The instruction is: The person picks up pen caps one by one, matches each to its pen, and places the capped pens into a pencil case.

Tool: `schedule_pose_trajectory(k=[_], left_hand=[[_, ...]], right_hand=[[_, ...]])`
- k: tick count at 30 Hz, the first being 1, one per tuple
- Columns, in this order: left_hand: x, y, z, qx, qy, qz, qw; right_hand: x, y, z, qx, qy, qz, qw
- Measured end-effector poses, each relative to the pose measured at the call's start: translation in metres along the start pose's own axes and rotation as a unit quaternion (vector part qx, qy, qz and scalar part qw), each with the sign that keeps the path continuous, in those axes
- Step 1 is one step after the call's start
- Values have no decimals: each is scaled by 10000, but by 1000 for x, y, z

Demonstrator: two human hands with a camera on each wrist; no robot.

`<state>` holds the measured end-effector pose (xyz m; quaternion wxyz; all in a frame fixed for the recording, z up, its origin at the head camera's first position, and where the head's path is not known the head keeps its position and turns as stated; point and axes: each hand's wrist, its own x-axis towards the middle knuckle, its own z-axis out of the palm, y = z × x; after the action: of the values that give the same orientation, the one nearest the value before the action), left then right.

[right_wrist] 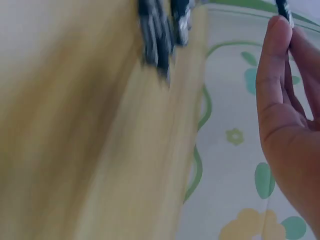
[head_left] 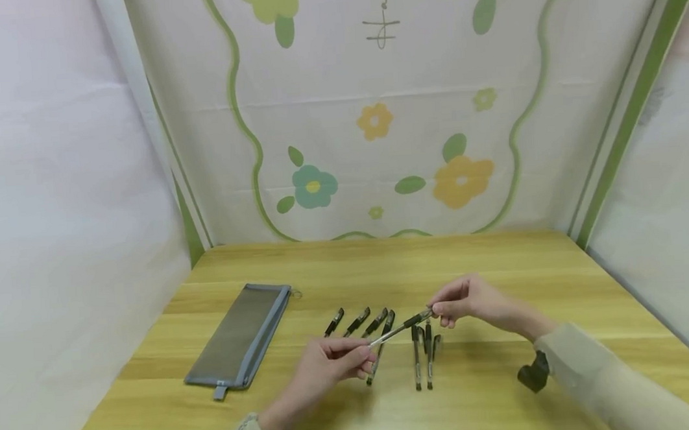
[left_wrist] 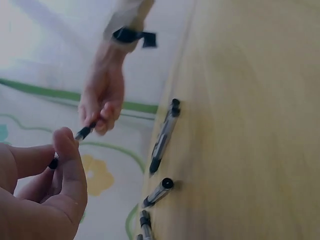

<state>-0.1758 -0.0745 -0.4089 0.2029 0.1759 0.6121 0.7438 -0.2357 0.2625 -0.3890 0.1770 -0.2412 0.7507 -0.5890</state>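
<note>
A black-and-clear gel pen (head_left: 405, 325) is held slantwise above the table between both hands. My left hand (head_left: 329, 366) pinches its lower left end between thumb and fingers; in the left wrist view that hand (left_wrist: 55, 185) hides part of the pen. At the upper right, the dark end is pinched by the right hand (head_left: 472, 304), whose thumb and fingertip meet on the pen (right_wrist: 284, 9) in the right wrist view. Below, several similar pens (head_left: 379, 320) lie side by side behind the left hand. Another close group of pens (head_left: 417, 360) lies nearer the right hand.
A flat grey mesh zip pouch (head_left: 234, 337) lies at the left of the wood-grain table (head_left: 477, 403). Behind the table hangs a white flowered cloth (head_left: 328, 125), with pale cloth sides at left and right.
</note>
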Motion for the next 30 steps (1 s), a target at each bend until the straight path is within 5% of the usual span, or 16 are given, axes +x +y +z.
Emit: schedule_pose_trajectory(k=[5, 16, 30], left_hand=[[1, -4, 9, 1, -55, -99, 9999], [8, -13, 23, 820, 789, -405, 9927], [14, -23, 32, 911, 964, -743, 9884]], right_hand=[[21, -3, -17, -335, -404, 251, 9983], [67, 6, -27, -605, -1050, 448, 9916], [91, 43, -25, -720, -1197, 255, 9899]])
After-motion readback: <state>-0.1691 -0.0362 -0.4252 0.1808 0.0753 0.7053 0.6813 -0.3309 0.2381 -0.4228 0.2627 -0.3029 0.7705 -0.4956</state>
